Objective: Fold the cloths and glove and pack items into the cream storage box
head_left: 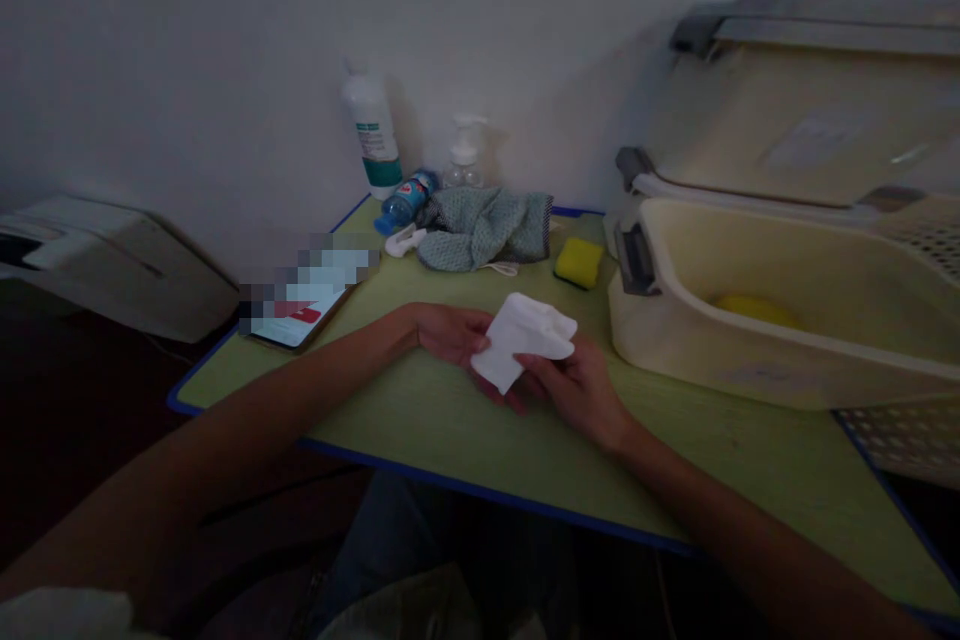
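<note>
A folded white tissue [521, 335] is held above the middle of the green table [420, 420]. My right hand [585, 385] grips it from the right, thumb on top and fingers beneath. From the left, my left hand [454, 338] pinches the tissue's left edge; some of its fingers are hidden behind the tissue. Beyond the hands lie a grey-green cloth [487, 230] and a yellow sponge [580, 262] with a dark underside.
Along the wall are a white bottle [371, 135], a small blue bottle [409, 200] lying tilted, and a clear pump bottle [465, 155]. A phone [307, 305] rests at left. A cream lidded bin [750, 360], lid raised, stands at right with something yellow inside.
</note>
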A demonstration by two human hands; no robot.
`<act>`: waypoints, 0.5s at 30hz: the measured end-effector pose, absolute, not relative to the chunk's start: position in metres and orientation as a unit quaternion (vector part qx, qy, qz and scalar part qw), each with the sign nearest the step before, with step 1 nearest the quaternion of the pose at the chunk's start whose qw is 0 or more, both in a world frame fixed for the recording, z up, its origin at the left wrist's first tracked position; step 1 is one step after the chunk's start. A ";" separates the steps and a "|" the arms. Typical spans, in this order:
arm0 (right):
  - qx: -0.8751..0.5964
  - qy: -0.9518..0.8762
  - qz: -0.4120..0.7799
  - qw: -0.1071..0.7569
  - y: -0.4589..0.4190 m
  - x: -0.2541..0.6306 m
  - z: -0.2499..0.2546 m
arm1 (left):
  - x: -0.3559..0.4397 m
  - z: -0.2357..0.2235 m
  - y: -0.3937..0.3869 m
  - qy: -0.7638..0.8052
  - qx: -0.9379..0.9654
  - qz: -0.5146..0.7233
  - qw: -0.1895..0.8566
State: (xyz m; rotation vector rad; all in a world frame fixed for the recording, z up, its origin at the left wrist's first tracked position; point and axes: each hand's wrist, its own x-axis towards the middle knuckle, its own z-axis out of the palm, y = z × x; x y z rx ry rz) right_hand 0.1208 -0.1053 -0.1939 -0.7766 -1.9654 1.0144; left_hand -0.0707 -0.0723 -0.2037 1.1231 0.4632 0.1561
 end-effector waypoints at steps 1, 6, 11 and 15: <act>-0.304 -0.782 0.372 0.397 -0.105 0.122 -0.195 | -0.069 -0.202 -0.071 0.229 0.519 0.068 0.821; -0.265 -0.845 0.221 0.409 -0.105 0.133 -0.190 | -0.048 -0.184 -0.060 0.357 0.523 0.081 0.770; -0.218 -0.891 0.086 0.388 -0.116 0.155 -0.138 | -0.018 -0.141 -0.037 0.365 0.573 0.098 0.728; -0.252 -0.885 0.041 0.389 -0.119 0.190 -0.082 | -0.003 -0.102 -0.012 0.340 0.729 0.149 0.575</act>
